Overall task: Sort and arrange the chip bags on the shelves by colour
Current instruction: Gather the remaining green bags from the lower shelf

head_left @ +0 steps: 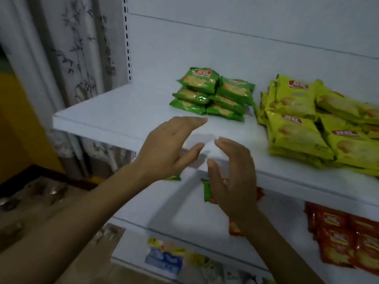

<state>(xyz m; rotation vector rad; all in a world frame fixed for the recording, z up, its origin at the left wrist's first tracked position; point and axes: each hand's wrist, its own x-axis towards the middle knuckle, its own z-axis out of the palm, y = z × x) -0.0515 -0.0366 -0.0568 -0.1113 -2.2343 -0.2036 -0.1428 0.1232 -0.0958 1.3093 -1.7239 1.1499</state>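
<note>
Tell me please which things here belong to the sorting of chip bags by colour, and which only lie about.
Belong to the job:
green bags stacked on the upper shelf
yellow bags beside them
red bags on the lower shelf
loose green bag below
left hand and right hand, both empty

Only lying about:
patterned curtain
blurred packets on the bottom shelf

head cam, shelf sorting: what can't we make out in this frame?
- Green bag on the lower shelf: head view, mostly covered by the right hand.
- Yellow bags: head view, pile cut off by the right edge, so no count.
- Red bags: also clipped at the right edge.
- Bottom shelf packs: blurred, type unreadable.
- Left hand: motion-blurred, fingers spread, holding nothing visible.
</note>
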